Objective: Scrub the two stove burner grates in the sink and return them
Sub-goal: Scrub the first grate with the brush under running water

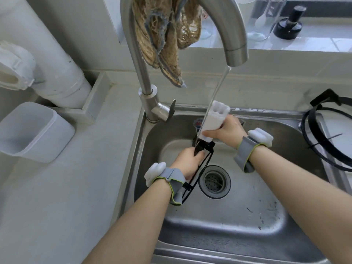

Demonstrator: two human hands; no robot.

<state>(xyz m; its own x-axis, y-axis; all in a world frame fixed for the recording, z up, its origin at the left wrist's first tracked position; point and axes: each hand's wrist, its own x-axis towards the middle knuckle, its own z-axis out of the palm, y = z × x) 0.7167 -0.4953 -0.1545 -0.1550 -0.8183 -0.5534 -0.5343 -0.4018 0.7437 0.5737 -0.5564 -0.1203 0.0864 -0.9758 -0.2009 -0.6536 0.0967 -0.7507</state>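
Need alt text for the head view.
Over the sink, the left hand grips a black grate while the right hand holds a white scrubber against it under the running faucet. A second grate lies by the sink's right rim.

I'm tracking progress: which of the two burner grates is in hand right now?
The grate gripped on edge by the left hand over the sink; the other grate lies flat beside the sink's right rim, untouched.

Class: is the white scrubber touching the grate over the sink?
Touching. In the head view the lower end of the white scrubber presses on the grate, no gap.
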